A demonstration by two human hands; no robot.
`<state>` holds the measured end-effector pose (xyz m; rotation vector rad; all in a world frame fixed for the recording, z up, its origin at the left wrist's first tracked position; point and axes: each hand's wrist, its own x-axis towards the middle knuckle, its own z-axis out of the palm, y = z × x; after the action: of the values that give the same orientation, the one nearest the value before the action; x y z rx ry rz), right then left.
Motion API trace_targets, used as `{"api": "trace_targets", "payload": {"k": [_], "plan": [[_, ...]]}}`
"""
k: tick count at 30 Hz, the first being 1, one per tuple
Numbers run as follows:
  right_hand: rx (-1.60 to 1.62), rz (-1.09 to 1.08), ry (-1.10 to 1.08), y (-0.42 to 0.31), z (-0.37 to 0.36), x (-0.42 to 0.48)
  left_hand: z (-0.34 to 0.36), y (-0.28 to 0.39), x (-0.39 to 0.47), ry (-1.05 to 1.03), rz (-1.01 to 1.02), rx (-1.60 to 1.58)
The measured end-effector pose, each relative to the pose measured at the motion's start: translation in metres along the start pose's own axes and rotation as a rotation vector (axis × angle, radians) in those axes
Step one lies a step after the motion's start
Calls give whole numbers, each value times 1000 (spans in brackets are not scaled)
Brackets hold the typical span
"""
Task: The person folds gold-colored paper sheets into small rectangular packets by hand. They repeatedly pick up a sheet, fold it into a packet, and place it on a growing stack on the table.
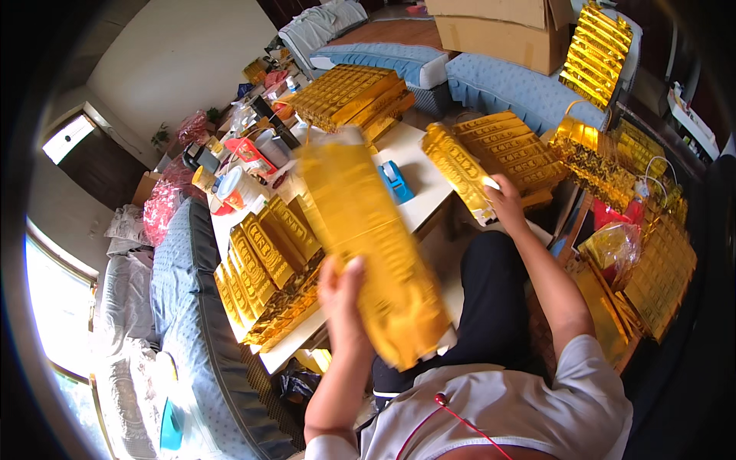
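My left hand (344,307) grips a long gold foil paper piece (374,241), blurred and held tilted above the table's near edge. Its thumb lies over the foil, and white paper shows at the lower end. A smaller embossed gold foil bar (457,169) is in my right hand (507,201), pinched near its lower end. That bar overlaps the left side of a stack of embossed gold bars (509,141). Left of my left hand, a row of folded gold bars (267,247) leans on the white table (276,359).
A blue tape dispenser (395,181) stands mid-table, near a large gold stack (345,92). White tubs (238,184) and a red box (251,154) crowd the left side. Gold bundles (598,164) lie at right. A blue-covered sofa (190,322) borders the left; a cardboard box (497,37) sits behind.
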<state>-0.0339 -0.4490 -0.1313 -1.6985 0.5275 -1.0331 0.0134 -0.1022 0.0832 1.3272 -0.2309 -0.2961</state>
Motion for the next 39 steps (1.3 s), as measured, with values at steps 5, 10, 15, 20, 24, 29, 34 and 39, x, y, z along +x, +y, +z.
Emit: {"api": "trace_targets", "payload": {"k": [5, 10, 15, 20, 24, 29, 34, 39], "plan": [[234, 6, 219, -67, -54, -13, 86, -97, 77, -269, -171, -143], [481, 52, 240, -86, -81, -12, 147, -150, 149, -163, -126, -238], [544, 381, 104, -51, -49, 2, 132, -198, 224, -93, -106, 560], [385, 603, 125, -19, -33, -5, 120, -199, 198, -113, 91, 877], [429, 575, 41, -12, -20, -3, 107, -203, 199, -148, 29, 714], [385, 490, 77, -40, -19, -7, 100, -181, 153, -171, 287, 563], [423, 387, 71, -56, -22, -4, 71, -155, 102, -396, -28, 155], [138, 329, -148, -70, 10, 22, 38, -148, 72, -460, -83, 81]]}}
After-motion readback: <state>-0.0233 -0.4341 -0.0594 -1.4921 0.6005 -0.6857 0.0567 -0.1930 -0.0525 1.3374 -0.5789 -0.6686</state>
